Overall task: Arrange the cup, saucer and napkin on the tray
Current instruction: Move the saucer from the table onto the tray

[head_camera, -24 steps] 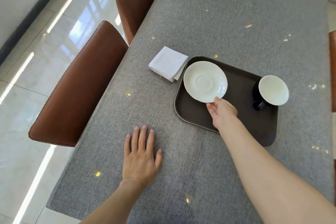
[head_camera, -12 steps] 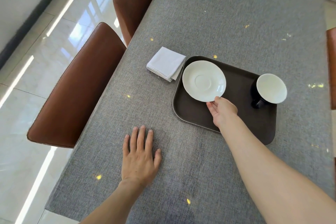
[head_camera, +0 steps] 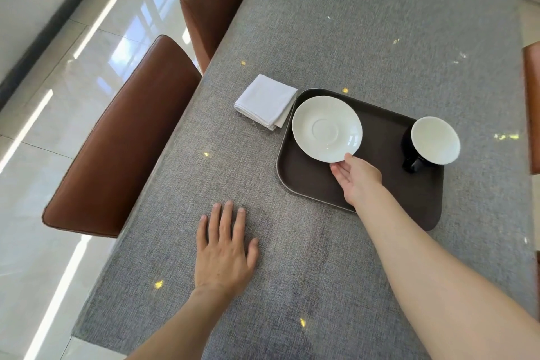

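A dark brown tray (head_camera: pixel 309 181) lies on the grey tablecloth. A white saucer (head_camera: pixel 326 128) is over the tray's left end, and my right hand (head_camera: pixel 358 178) grips its near rim with thumb on top. A cup (head_camera: pixel 432 142), dark outside and white inside, stands at the tray's right end with its handle toward me. A folded white napkin (head_camera: pixel 265 101) lies on the cloth just left of the tray, touching its corner. My left hand (head_camera: pixel 225 248) rests flat on the cloth, fingers spread, holding nothing.
Two brown leather chairs (head_camera: pixel 125 140) (head_camera: pixel 216 0) stand along the table's left edge. Another chair's edge (head_camera: pixel 531 105) shows at the right. The grey table (head_camera: pixel 365 23) stretches away beyond the tray. Glossy floor tiles lie to the left.
The saucer and my right hand stay in almost the same place on the tray's left end. My left hand has not moved. The view has shifted slightly.
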